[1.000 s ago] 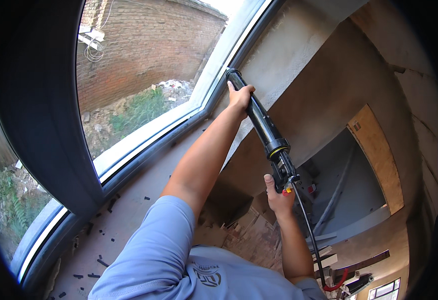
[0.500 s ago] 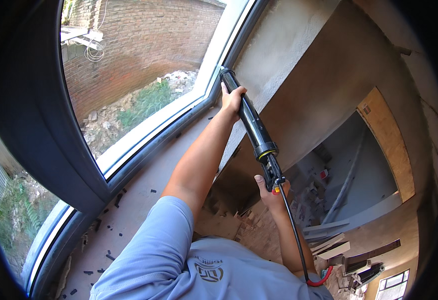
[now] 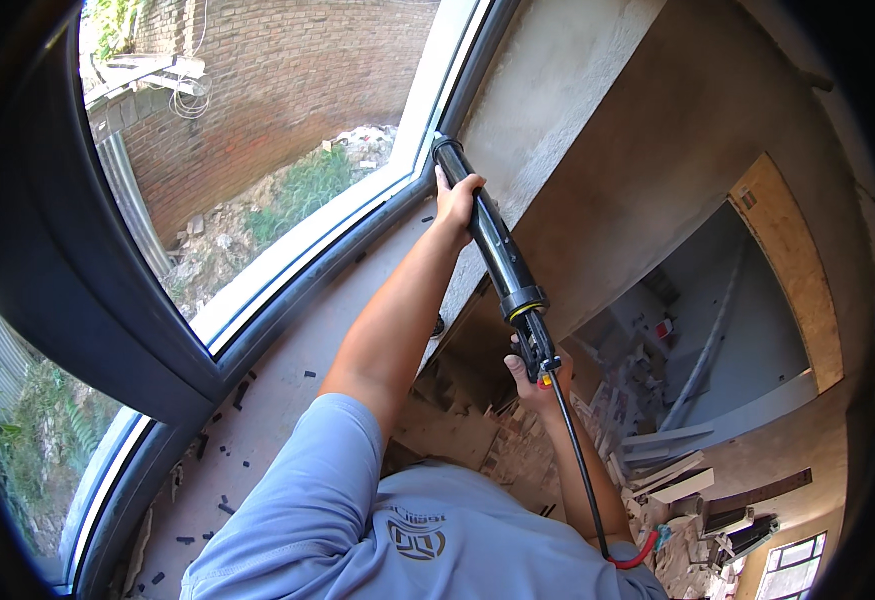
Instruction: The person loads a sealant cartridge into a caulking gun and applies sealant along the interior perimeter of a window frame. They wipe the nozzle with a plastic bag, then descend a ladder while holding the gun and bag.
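Observation:
A long black caulking gun [image 3: 503,255] slants from my chest up to the far corner of the window frame [image 3: 333,228]. Its front end sits close against the frame; the nozzle tip is mostly hidden. My left hand [image 3: 458,205] wraps round the barrel near the front. At the back, my right hand [image 3: 540,378] grips the handle and trigger, with its thumb raised beside them. From the rear of the gun a thin black rod [image 3: 580,460] runs back over my right forearm to a red hooked end [image 3: 643,552].
Small dark scraps [image 3: 240,393] lie scattered on the sill [image 3: 278,420]. A plastered wall edge [image 3: 558,110] rises right of the gun. Lower right, boards and rubble [image 3: 683,485] cover the floor near an opening with a wooden panel [image 3: 793,270]. Outside stands a brick wall [image 3: 288,90].
The view has shifted slightly, so the window and room appear moved. Both hands keep their hold on the caulking gun, whose front end stays at the frame corner.

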Demonstrator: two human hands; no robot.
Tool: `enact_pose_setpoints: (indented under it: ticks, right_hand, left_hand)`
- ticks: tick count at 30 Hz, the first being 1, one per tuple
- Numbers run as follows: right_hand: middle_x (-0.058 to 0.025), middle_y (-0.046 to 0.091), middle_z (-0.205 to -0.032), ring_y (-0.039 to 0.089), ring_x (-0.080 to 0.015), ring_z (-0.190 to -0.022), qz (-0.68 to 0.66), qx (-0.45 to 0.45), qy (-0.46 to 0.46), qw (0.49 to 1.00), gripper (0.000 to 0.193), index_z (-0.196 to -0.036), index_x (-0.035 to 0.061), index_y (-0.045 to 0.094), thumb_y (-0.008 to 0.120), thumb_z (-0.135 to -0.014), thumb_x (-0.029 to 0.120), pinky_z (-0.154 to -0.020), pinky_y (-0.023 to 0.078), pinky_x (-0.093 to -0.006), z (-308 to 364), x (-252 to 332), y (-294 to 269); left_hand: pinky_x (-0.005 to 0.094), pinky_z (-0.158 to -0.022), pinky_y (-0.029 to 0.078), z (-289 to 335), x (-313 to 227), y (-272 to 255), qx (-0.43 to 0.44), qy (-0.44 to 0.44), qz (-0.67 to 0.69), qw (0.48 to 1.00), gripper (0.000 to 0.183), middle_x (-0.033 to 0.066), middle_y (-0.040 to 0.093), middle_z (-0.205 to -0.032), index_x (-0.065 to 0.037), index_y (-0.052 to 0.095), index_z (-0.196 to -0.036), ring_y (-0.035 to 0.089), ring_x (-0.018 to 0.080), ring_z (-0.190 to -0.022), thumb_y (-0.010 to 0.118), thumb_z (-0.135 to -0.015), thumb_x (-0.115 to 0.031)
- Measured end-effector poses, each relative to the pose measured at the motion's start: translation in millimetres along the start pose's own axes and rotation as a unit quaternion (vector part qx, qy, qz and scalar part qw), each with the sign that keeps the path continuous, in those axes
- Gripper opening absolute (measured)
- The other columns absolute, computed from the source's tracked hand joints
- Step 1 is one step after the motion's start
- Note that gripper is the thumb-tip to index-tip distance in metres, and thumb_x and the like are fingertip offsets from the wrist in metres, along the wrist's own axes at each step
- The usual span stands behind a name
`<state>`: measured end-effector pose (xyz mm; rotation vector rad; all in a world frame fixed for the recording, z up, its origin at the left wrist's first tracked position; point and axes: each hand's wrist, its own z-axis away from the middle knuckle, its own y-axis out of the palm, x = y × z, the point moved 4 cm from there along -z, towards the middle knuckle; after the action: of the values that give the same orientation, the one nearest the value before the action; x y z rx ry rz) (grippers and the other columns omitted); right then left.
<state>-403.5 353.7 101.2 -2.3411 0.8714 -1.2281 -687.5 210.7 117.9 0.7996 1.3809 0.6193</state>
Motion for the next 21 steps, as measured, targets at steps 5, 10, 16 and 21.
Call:
enact_pose_setpoints:
  ticks: [5, 10, 16, 21]
  right_hand:
    - [-0.0146, 0.069, -0.088, 0.070, -0.0313, -0.079, -0.003, 0.003, 0.020, 1.000, 0.042, -0.105, 0.0012, 0.067, 0.085, -0.086, 0.035, -0.072, 0.055, -0.0372, -14.3, 13.4, 3.3]
    - [-0.0153, 0.062, -0.082, 0.065, -0.0380, -0.074, 0.075, 0.009, -0.046, 0.996, 0.040, -0.099, 0.0019, 0.066, 0.086, -0.082, 0.032, -0.068, 0.053, -0.0420, -16.1, 17.6, 2.4]
    - [-0.0152, 0.061, -0.080, 0.064, -0.0391, -0.073, 0.097, 0.001, -0.054, 0.994, 0.041, -0.095, 0.0023, 0.066, 0.088, -0.079, 0.034, -0.067, 0.053, -0.0438, -14.3, 10.4, -0.3]
    - [-0.0150, 0.067, -0.083, 0.068, -0.0336, -0.074, 0.107, 0.015, -0.057, 0.992, 0.041, -0.100, 0.0013, 0.068, 0.084, -0.084, 0.036, -0.068, 0.053, -0.0403, -8.5, 5.0, 3.2]
  left_hand:
    - [0.0466, -0.049, 0.057, -5.7, -18.2, -0.4, 0.008, 0.011, 0.003, 1.000, 0.074, 0.0184, 0.051, -0.087, -0.024, 0.021, -0.145, 0.063, 0.0321, -0.060, 0.063, -0.086, -0.007]
    - [0.0476, -0.051, 0.058, -0.4, -10.2, -9.9, 0.006, -0.013, 0.010, 1.000, 0.091, 0.0184, 0.054, -0.089, -0.028, 0.008, -0.154, 0.064, 0.0316, -0.061, 0.065, -0.085, -0.008]
    - [0.0475, -0.051, 0.058, -2.3, 3.8, -17.7, -0.001, -0.011, 0.021, 1.000, 0.069, 0.0183, 0.051, -0.087, -0.025, 0.025, -0.140, 0.063, 0.0325, -0.060, 0.064, -0.086, -0.008]
    - [0.0482, -0.052, 0.059, -1.4, 12.5, -30.4, -0.005, -0.028, 0.009, 1.000, 0.082, 0.0194, 0.053, -0.087, -0.025, 0.017, -0.149, 0.064, 0.0335, -0.061, 0.065, -0.085, -0.008]
